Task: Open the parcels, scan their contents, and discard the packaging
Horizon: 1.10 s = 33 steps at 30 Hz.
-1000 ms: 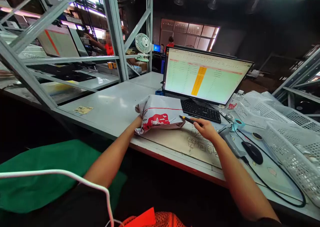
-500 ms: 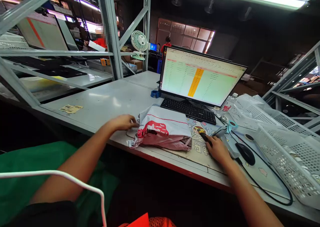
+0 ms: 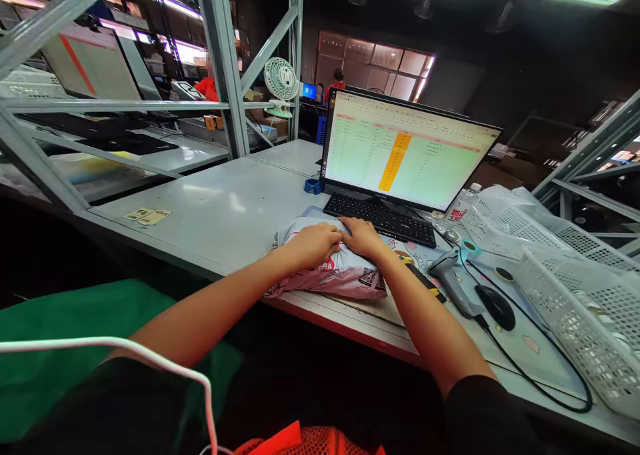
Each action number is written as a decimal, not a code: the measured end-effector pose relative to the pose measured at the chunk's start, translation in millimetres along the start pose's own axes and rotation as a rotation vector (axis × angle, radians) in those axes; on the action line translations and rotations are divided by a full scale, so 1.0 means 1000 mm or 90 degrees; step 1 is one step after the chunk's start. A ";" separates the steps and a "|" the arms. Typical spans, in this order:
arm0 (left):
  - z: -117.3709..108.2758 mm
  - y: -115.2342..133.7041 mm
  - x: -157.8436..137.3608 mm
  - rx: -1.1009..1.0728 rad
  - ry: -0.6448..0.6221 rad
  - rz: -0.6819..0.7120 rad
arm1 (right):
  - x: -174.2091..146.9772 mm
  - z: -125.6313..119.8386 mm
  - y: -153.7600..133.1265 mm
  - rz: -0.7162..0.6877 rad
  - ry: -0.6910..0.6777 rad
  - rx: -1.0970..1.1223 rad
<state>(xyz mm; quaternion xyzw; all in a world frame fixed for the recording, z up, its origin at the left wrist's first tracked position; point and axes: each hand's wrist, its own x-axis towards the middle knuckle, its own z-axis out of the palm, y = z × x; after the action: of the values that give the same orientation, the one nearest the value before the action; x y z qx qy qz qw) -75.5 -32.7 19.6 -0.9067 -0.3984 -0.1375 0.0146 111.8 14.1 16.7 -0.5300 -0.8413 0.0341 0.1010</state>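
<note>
A white and pink plastic mailer bag (image 3: 345, 278) with red print lies at the table's front edge, partly covered by my hands. My left hand (image 3: 317, 245) is on top of it, fingers bent and closed against the plastic. My right hand (image 3: 361, 237) meets it from the right, its fingers also pressed to the bag and nearly touching the left ones. The fingertips are partly hidden. To the right of the bag, a black and yellow cutter (image 3: 425, 281) lies on the desk mat, crossed in part by my right forearm.
Behind the bag stand a keyboard (image 3: 383, 219) and a monitor (image 3: 405, 151). A corded barcode scanner (image 3: 455, 286), a mouse (image 3: 495, 306) and a tape roll (image 3: 470, 248) lie at right, beside white plastic baskets (image 3: 575, 328). Labels (image 3: 149, 216) lie at left. A metal frame (image 3: 217, 61) borders the table.
My right hand has left the cutter and moved left onto the mailer bag. My left hand has moved right, from beside the bag onto its top.
</note>
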 end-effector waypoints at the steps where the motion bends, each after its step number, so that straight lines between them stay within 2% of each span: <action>1: 0.001 -0.003 -0.001 0.005 0.015 0.027 | 0.000 0.003 0.000 0.007 -0.005 -0.011; 4: 0.002 -0.010 -0.001 -0.025 0.074 0.128 | -0.002 0.006 0.002 0.021 -0.007 -0.029; 8: -0.002 -0.006 -0.008 -0.093 0.127 0.166 | 0.001 0.006 0.000 0.027 -0.010 -0.047; 11: -0.014 0.010 -0.038 -0.104 0.122 0.189 | 0.000 0.007 0.000 0.026 -0.006 -0.059; 14: -0.023 0.023 -0.088 -0.077 0.156 0.209 | -0.006 0.008 0.001 0.030 -0.003 -0.056; 16: -0.019 0.024 -0.120 -0.081 0.180 0.160 | -0.009 0.007 0.001 0.030 -0.009 -0.048; 18: -0.005 0.019 -0.142 -0.110 0.195 0.075 | -0.010 0.004 -0.001 0.027 -0.019 -0.047; 20: 0.014 0.012 -0.153 -0.140 0.204 0.019 | -0.010 0.001 -0.007 0.027 -0.029 -0.056; 22: 0.031 0.007 -0.157 -0.156 0.224 0.008 | -0.009 -0.002 -0.018 0.021 -0.031 -0.066; 25: 0.043 0.006 -0.156 -0.168 0.269 0.027 | -0.006 -0.002 -0.044 -0.082 -0.012 -0.038; 29: 0.034 0.013 -0.153 -0.150 0.296 0.067 | 0.004 0.006 -0.085 -0.289 0.021 0.024; 33: 0.016 0.025 -0.150 -0.092 0.279 0.060 | 0.015 0.012 -0.108 -0.350 0.018 -0.072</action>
<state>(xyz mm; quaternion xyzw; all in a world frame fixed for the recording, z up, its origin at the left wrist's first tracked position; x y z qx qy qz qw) -150.3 -155.0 -32.4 -0.8715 -0.3319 -0.3584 0.0422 7.4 -19.3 24.7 -0.2873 -0.9525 -0.0485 0.0885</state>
